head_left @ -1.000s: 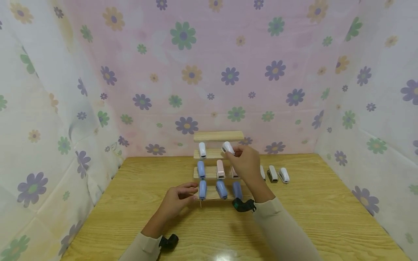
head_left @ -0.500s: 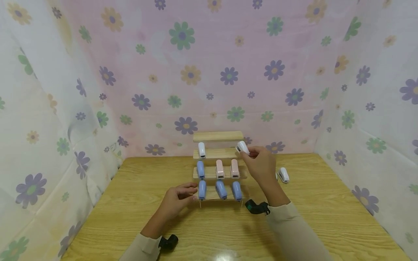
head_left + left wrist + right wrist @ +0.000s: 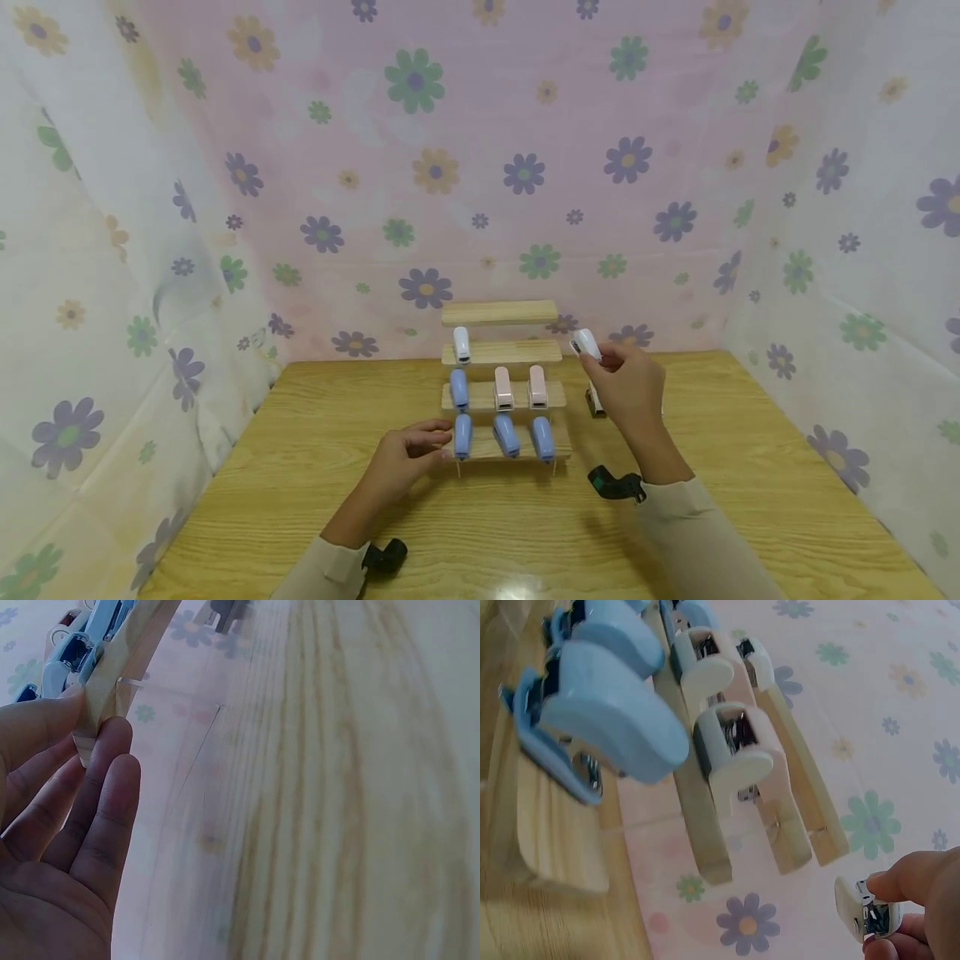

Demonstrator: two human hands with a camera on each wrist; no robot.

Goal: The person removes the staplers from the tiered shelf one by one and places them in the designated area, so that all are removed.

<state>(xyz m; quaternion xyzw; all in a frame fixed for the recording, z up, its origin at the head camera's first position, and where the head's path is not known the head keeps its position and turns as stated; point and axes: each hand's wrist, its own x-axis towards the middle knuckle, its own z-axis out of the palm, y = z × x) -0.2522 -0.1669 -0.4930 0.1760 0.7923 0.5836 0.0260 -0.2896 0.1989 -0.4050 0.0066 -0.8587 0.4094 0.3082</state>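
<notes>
My right hand point(image 3: 630, 387) pinches a small white stapler point(image 3: 586, 343) in the air, to the right of a tiered wooden display rack point(image 3: 498, 312). In the right wrist view, thumb and fingers grip that stapler, its metal end facing the rack. My left hand point(image 3: 408, 458) holds the left end of the rack's lowest plank; the left wrist view has the thumb above and fingers beneath it. Three blue staplers point(image 3: 542, 437) sit on the lowest plank. Above them stand a blue stapler point(image 3: 459, 390) and two pink staplers point(image 3: 537, 387). Another white stapler point(image 3: 461, 344) is on the plank higher.
Partly behind my right hand, a white stapler with a dark base point(image 3: 596, 403) stands on the wood-grain table point(image 3: 315, 442). Flowered cloth point(image 3: 525, 217) encloses the back and sides. A black camera point(image 3: 615, 483) sticks out from the right wrist.
My right hand has carried the white stapler rightward, from in front of the second-highest plank to beyond the rack's right end. The left hand stays on the lowest plank.
</notes>
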